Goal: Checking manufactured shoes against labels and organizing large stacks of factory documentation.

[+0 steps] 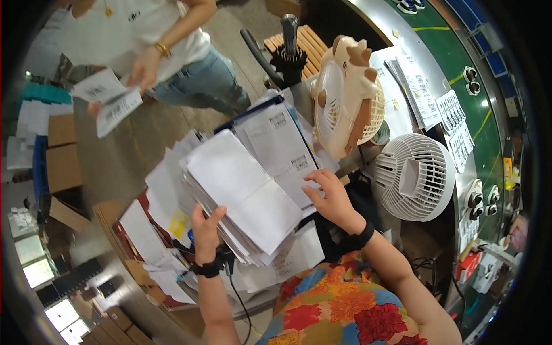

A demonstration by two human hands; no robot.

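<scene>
A thick stack of white paper sheets (244,184) lies tilted in front of me, its top sheets blank and its lower left edge fanned out. My left hand (206,230) grips that edge, thumb on top and fingers along the side. To the right of the stack, my right hand (333,201) is held with its fingers apart and nothing between them. It is over the lower end of the printed sheets (276,138), which rest on a dark blue folder (247,115). Whether its fingertips touch those sheets I cannot tell.
A cream animal-shaped fan (348,98) and a white round fan (414,177) stand at the right. Beyond them runs a green conveyor (489,115) carrying shoes. Loose papers (146,236) cover the left side. Across the table, another person (167,52) holds printed sheets (109,98).
</scene>
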